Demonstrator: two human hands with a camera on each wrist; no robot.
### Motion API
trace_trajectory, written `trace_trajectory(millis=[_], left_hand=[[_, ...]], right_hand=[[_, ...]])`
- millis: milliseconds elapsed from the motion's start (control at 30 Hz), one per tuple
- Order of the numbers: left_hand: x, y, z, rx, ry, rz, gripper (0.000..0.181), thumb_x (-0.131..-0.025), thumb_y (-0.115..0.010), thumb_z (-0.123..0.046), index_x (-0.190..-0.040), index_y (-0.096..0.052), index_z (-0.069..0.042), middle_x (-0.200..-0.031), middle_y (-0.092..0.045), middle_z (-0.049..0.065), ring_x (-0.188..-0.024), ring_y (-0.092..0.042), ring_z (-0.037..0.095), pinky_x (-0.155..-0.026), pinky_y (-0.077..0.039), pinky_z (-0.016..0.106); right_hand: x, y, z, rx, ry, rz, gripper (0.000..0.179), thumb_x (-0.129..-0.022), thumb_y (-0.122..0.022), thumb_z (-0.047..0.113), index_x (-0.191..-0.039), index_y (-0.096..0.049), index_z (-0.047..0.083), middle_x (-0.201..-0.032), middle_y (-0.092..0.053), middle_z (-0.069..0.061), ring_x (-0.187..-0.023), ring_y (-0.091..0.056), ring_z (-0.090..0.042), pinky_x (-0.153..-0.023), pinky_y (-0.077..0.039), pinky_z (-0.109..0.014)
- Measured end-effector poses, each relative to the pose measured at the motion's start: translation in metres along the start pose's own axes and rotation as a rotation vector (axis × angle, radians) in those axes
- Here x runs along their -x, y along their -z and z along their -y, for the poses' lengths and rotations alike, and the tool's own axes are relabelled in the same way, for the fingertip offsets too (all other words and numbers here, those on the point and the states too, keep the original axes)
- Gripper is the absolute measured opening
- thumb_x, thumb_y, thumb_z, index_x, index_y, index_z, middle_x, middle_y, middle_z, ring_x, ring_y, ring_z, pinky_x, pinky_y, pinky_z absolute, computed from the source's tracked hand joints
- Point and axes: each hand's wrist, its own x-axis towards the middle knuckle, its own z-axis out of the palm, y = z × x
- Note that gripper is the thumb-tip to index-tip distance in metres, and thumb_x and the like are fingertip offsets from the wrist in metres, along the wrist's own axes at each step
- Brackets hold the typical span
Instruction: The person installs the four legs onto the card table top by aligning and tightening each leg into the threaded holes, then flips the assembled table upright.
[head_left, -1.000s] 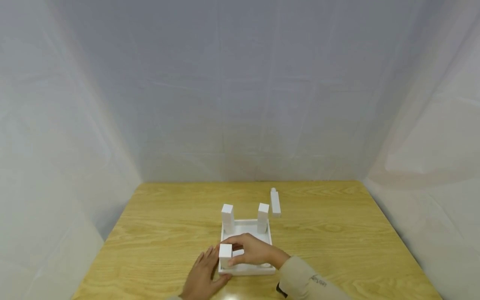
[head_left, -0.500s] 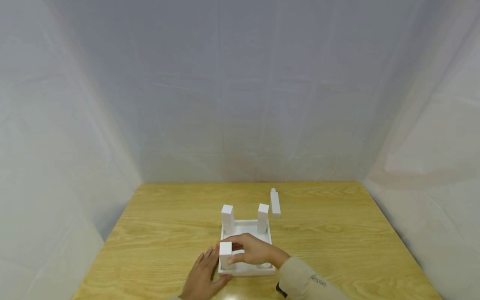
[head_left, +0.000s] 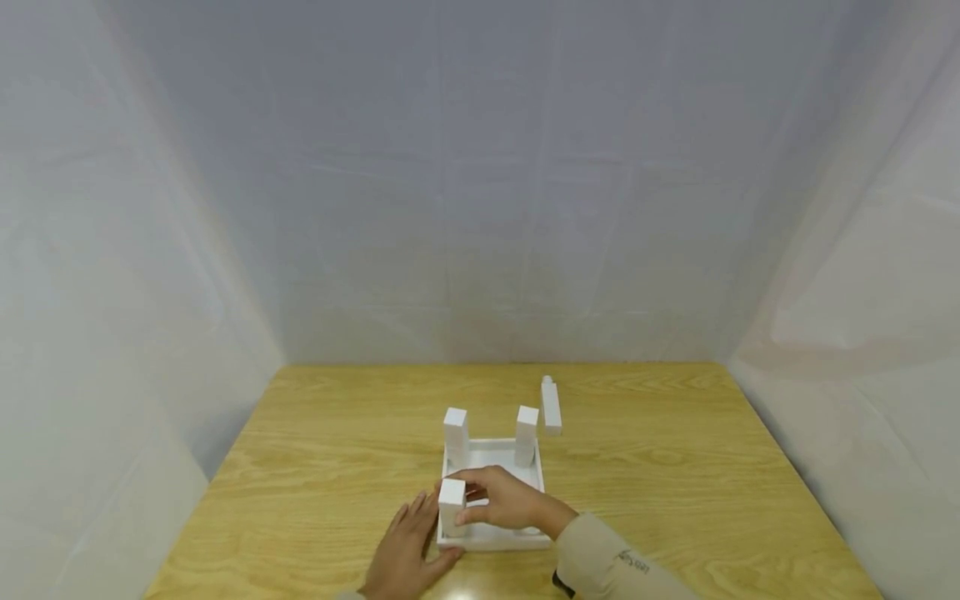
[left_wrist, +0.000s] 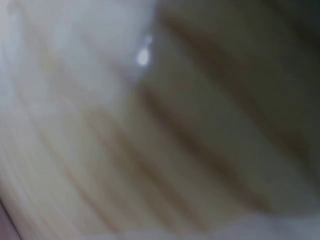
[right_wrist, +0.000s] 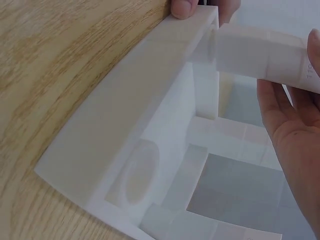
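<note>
A white square tray-like piece with raised walls lies on the table. My right hand grips a white square post between thumb and fingers, upright at the tray's near left corner. In the right wrist view, the lower end of this post is right at the corner fitting. Two similar posts, back left and back right, stand in the far corners. A round ring socket shows in the near right corner. My left hand presses the tray's near left corner, fingers along its side, thumb at the front wall.
Another white post, with a narrow round end pointing away, lies on the table beyond the tray's back right corner. The wooden table is enclosed by white sheeting behind and on both sides. The left wrist view is blurred.
The top of the post in my right hand has shifted slightly away from me. My left hand, the tray and the other posts stay in place.
</note>
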Motion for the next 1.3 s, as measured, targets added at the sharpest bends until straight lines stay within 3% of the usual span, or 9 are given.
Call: trace_trajectory(millis=[333,433,633,967,1300], left_hand=[[-0.001,0.002,-0.001,-0.013,-0.01,0.015,0.086,-0.083,-0.06,-0.064,-0.139,-0.047,0.0,-0.138,-0.054,0.012,-0.13,-0.047,0.032,-0.108,-0.036,0.052],[-0.001,0.002,-0.001,-0.009,-0.008,0.011,0.086,-0.083,-0.061,-0.064,-0.139,-0.048,0.0,-0.138,-0.054,0.012,-0.13,-0.047,0.032,-0.108,-0.036,0.052],[0.0,0.0,0.001,0.006,-0.023,-0.02,0.085,-0.082,-0.063,-0.063,-0.14,-0.047,-0.002,-0.137,-0.055,0.011,-0.129,-0.048,0.032,-0.106,-0.037,0.052],[0.0,0.0,0.001,0.017,0.004,0.026,0.088,-0.083,-0.061,-0.063,-0.146,-0.04,-0.005,-0.142,-0.051,0.009,-0.131,-0.046,0.032,-0.108,-0.035,0.054],[0.002,0.002,-0.001,0.024,0.017,0.032,0.087,-0.083,-0.061,-0.062,-0.146,-0.039,-0.006,-0.143,-0.049,0.009,-0.133,-0.044,0.031,-0.11,-0.033,0.051]], right_hand=[[-0.001,-0.003,-0.001,0.003,-0.011,-0.059,0.048,-0.082,-0.072,0.007,-0.127,-0.057,0.001,-0.119,-0.065,-0.011,-0.104,-0.063,-0.011,-0.089,-0.051,-0.018],[0.001,-0.005,0.007,0.016,-0.025,-0.112,0.045,-0.08,-0.075,0.007,-0.122,-0.06,0.0,-0.113,-0.066,-0.01,-0.099,-0.063,-0.008,-0.087,-0.052,-0.018],[0.0,-0.016,-0.01,0.034,-0.034,-0.237,0.04,-0.074,-0.081,0.02,-0.108,-0.061,0.01,-0.101,-0.066,0.002,-0.094,-0.062,-0.006,-0.087,-0.052,-0.018],[0.004,-0.034,-0.005,0.024,-0.071,-0.45,0.039,-0.075,-0.082,0.028,-0.088,-0.052,0.008,-0.088,-0.064,0.001,-0.083,-0.066,-0.007,-0.076,-0.057,-0.021],[0.002,-0.041,-0.003,0.047,-0.094,-0.504,0.039,-0.075,-0.082,0.032,-0.087,-0.052,0.01,-0.085,-0.062,0.002,-0.081,-0.067,-0.01,-0.072,-0.058,-0.021]])
